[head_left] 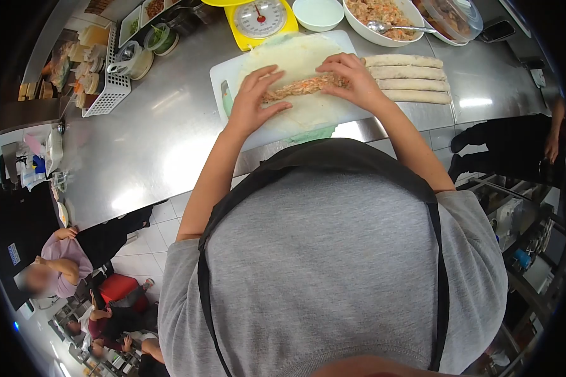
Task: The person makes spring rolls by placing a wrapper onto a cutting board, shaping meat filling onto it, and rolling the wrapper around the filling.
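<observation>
A long strip of minced filling (305, 86) with orange bits lies across a thin pale wrapper sheet (270, 60) on a white cutting board (217, 78). My left hand (256, 99) is at the strip's left end, its thumb stretched out below and its fingers apart above. At the right end, my right hand (352, 80) arches over the filling with fingers spread; its fingertips touch or nearly touch the strip. Several finished pale rolls (412, 73) lie side by side, just right of the board.
Behind the board stand a yellow kitchen scale (261, 22), a pale bowl (318, 14) and a white bowl of filling (383, 19) with a spoon. A white basket (110, 81) holds containers at left. Other people are at the lower left and far right.
</observation>
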A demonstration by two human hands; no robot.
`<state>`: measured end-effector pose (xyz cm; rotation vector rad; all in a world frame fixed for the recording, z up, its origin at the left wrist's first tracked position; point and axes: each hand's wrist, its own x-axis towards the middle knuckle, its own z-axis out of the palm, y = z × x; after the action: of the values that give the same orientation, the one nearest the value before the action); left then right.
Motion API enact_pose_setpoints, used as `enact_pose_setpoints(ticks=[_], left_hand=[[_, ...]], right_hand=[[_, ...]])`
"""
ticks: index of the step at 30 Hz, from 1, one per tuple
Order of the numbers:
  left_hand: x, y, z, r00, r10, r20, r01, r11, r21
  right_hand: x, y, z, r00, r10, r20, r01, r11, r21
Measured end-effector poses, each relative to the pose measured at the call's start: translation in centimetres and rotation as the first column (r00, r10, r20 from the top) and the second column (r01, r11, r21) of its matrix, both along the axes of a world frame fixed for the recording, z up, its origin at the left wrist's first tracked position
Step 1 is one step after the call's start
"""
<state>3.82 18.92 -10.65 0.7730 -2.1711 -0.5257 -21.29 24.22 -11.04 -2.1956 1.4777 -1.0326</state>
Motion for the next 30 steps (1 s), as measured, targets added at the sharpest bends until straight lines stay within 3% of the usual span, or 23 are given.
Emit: enact_pose_setpoints(ticks=[2,3,4,8,10,12,16,19,21,22,26,28,30], left_hand=[[-0.8,-0.2,0.0,0.977,-0.193,0.093,0.181,0.976,0.123],[-1.3,-0.6,-0.3,0.959,-0.226,0.171,0.208,0.971,0.116],[-1.3,-0.6,-0.7,0.959,-0.228,0.169,0.211,0.971,0.113],[0.0,-1.2,-1.4,0.965,-0.165,0.204,0.147,0.984,0.104],[0.9,-0.6,-1.1,0.968,-0.17,0.186,0.145,0.98,0.139],[1.4,-0.1,-0.7,0.994,-0.102,0.048,0.08,0.938,0.337],[2.6,-0.9,-2.0,0.984,-0.109,0.138,0.074,0.968,0.24],[2.6,-1.0,-1.6,0.987,-0.129,0.101,0.088,0.936,0.341],[1.8,-0.7,-0.2,1.0,-0.015,-0.007,0.016,0.99,0.143],[1.5,-0.7,-0.1,1.0,-0.021,-0.006,0.021,0.989,0.146],[-1.8,-1.2,0.3,0.999,-0.038,0.034,0.033,0.988,0.149],[-4.0,-0.8,0.5,0.997,-0.07,0.027,0.066,0.99,0.125],[-5.9,-0.5,0.4,0.97,-0.13,0.206,0.102,0.985,0.14]], right_hand=[[0.5,-0.4,-0.2,0.999,0.037,-0.017,-0.038,0.997,-0.061],[0.7,-1.1,-0.8,0.994,0.092,-0.06,-0.092,0.996,0.009],[0.7,-1.4,-1.2,0.984,0.148,-0.1,-0.14,0.987,0.08],[0.3,-0.7,-1.0,0.992,0.09,-0.088,-0.082,0.992,0.091],[0.4,0.1,-0.1,0.998,0.047,0.048,-0.051,0.996,0.078],[-0.2,0.2,-0.4,0.999,0.032,-0.012,-0.032,0.998,0.055],[-0.9,0.4,-1.5,0.997,0.022,-0.068,-0.02,0.999,0.031],[-0.8,0.9,-0.3,1.0,-0.016,-0.007,0.016,1.0,-0.026],[-1.4,0.7,-1.3,0.999,-0.016,-0.041,0.015,1.0,-0.021],[-1.7,0.8,-1.7,0.997,-0.014,-0.074,0.013,1.0,-0.015],[-3.4,0.3,1.0,0.998,0.052,-0.043,-0.052,0.999,0.011],[-5.2,-0.4,3.6,0.999,-0.052,0.01,0.051,0.997,0.059],[-6.4,-1.4,4.7,0.997,-0.004,-0.072,0.013,0.992,0.125]])
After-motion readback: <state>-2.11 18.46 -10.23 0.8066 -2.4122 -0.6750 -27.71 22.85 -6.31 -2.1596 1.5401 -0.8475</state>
